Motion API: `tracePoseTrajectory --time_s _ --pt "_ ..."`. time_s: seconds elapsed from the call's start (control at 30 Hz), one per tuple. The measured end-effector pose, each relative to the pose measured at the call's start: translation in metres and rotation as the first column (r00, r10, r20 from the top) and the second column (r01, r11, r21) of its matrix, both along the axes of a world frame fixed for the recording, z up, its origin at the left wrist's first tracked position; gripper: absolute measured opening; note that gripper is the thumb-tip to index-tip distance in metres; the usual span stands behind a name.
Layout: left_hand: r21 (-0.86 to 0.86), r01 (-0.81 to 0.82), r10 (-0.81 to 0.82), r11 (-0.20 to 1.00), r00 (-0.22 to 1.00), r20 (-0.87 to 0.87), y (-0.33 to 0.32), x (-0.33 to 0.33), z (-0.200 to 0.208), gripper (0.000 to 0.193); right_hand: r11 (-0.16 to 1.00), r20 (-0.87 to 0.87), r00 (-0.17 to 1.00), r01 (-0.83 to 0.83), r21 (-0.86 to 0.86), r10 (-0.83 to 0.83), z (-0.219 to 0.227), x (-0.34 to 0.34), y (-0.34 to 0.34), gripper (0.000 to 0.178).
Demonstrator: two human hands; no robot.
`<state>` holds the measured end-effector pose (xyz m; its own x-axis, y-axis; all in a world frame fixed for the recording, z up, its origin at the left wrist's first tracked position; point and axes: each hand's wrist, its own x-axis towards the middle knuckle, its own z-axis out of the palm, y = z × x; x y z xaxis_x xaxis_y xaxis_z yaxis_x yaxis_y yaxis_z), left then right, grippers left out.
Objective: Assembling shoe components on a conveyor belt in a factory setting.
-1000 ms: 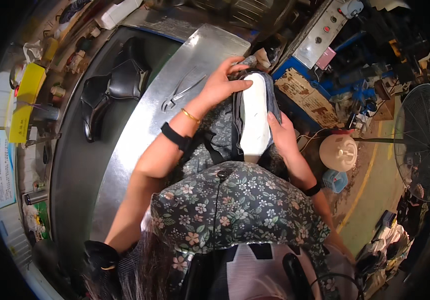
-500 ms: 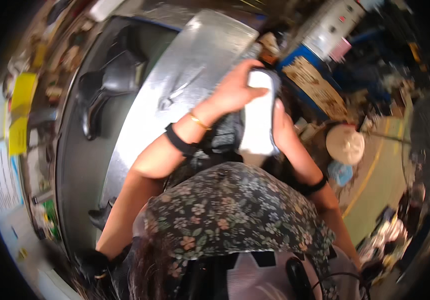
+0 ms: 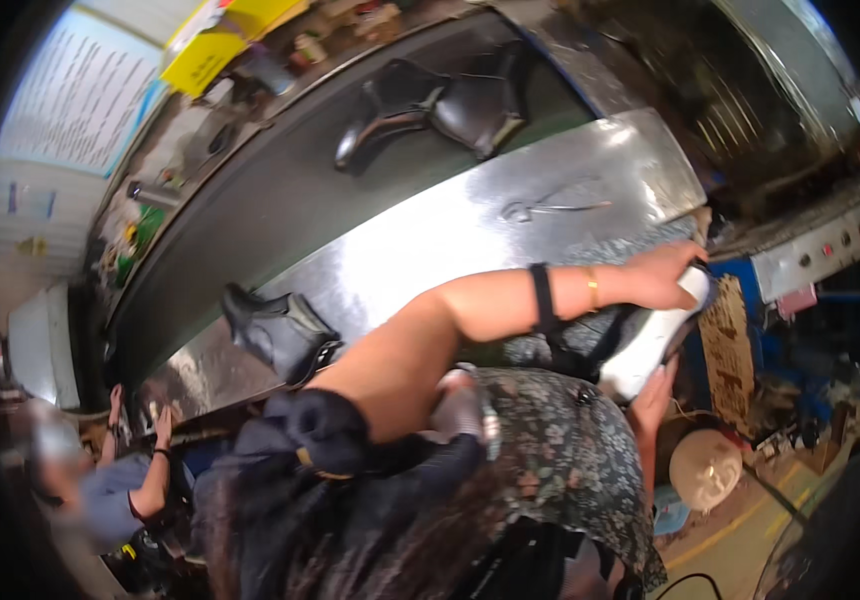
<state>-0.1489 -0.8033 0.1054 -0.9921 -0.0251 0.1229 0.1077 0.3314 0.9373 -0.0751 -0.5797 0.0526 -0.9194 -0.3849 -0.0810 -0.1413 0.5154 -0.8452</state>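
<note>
Shoe (image 3: 650,345) between hands, right of steel table (image 3: 470,230); boots (image 3: 440,100) behind.

both hands (image 3: 662,275) outstretched, gripping

Shoe workshop, steel conveyor bench (image 3: 470,230), black boots (image 3: 430,105), machinery (image 3: 810,250)

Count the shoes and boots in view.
3, maybe more hidden: a white-soled shoe in both hands, a black boot on the steel table's near edge, a black boot on the belt.
</note>
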Motion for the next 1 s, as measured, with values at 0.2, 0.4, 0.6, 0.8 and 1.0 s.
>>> tracePoseTrajectory --time_s 0.2,0.4,0.6,0.8,1.0 --pt "0.934 0.109 -0.361 0.339 0.932 0.022 -0.016 -0.025 -0.024 0.053 0.870 0.262 0.963 0.081 -0.487 0.057 0.004 -0.037 -0.015 0.062" --pt "-0.392 -0.272 0.345 0.879 0.930 0.128 -0.031 0.048 0.005 0.033 0.842 0.473 0.855 0.086 -0.533 0.212 0.060 -0.034 -0.080 0.065" --pt "-0.711 -0.187 0.279 0.678 0.960 0.013 -0.054 0.020 0.034 0.041 0.906 0.261 0.963 0.055 -0.420 0.063 0.064 -0.021 -0.112 0.069" --pt "-0.246 -0.049 0.118 0.968 0.955 0.274 -0.044 0.087 0.004 0.066 0.845 0.166 0.983 0.019 -0.534 0.083 0.044 -0.021 -0.108 0.063" --pt "0.125 -0.496 0.509 0.859 0.854 -0.107 -0.038 0.072 -0.040 0.032 0.960 -0.108 0.994 -0.054 -0.273 0.025 0.040 -0.007 -0.102 0.066"
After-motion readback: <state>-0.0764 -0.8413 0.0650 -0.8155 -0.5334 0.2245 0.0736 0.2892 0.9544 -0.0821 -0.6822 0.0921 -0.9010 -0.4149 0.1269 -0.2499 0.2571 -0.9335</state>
